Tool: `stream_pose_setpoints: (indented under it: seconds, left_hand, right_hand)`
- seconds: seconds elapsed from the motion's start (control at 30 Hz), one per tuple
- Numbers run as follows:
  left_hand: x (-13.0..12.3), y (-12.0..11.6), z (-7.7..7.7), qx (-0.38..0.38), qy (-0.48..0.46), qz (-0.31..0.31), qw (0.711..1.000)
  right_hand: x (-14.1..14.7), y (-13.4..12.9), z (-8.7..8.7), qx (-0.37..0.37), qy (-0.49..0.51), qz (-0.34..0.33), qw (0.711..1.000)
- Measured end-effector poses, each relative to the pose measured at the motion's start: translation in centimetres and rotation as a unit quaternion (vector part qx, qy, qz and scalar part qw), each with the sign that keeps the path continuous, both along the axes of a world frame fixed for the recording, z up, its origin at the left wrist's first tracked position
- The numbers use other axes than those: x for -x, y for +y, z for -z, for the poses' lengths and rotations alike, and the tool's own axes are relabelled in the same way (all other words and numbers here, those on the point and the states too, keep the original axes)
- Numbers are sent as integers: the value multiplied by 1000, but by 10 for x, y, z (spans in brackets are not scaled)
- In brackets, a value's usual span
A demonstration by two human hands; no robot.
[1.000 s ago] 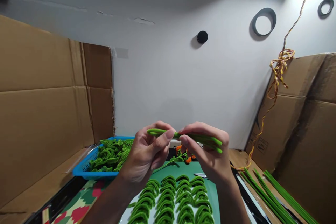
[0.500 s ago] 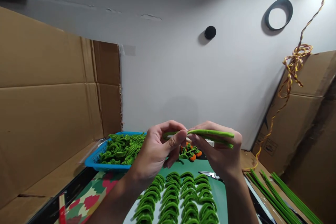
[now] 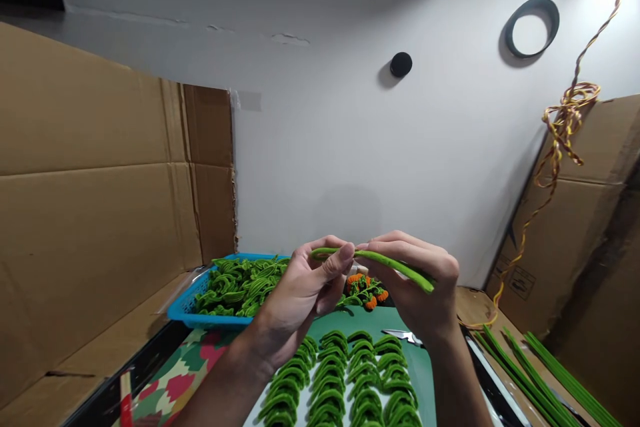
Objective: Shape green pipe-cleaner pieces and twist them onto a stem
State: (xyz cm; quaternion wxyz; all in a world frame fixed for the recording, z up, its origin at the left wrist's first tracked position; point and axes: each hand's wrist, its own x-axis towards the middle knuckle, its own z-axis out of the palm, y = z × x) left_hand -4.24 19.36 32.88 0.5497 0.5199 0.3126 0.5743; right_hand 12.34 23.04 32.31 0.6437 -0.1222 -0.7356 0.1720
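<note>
Both hands raised mid-view: left hand and right hand each pinch one green pipe cleaner, folded double, not yet curved. Blue basket heaped with bent pieces; finished loops in rows on mat; straight stems remain unworked.

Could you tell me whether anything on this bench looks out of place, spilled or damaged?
Nothing stands out. Both hands, left hand and right hand, pinch one green pipe cleaner. The bent green pieces lie in tidy rows on the green mat, and the rest sit inside the blue basket.
</note>
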Motion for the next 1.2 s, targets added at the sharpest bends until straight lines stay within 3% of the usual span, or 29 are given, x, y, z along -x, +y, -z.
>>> stream_pose_setpoints:
  seconds: [0.17, 0.3, 0.43, 0.73, 0.93, 1.1, 1.2]
  left_hand:
    - [0, 4, 2, -40, 31, -61, 997]
    - [7, 5, 0, -110, 131, -163, 972]
    - [11, 4, -2, -134, 141, -223, 955]
    - [10, 3, 0, -138, 129, -256, 948]
    - [8, 1, -1, -146, 135, -285, 938]
    - [8, 1, -7, -118, 45, -268, 955]
    - [8, 3, -10, -107, 38, -248, 962]
  right_hand:
    - [-2, -6, -5, 32, -41, 11, 999]
    - [-8, -8, -8, 62, -97, 18, 993]
    - [-15, -7, -7, 76, -117, 36, 990]
    - [-12, -7, -7, 138, -39, -14, 989]
    - [-3, -4, -2, 131, -104, 23, 986]
    - [2, -6, -1, 133, -112, -45, 984]
    - [3, -4, -1, 92, -140, 12, 986]
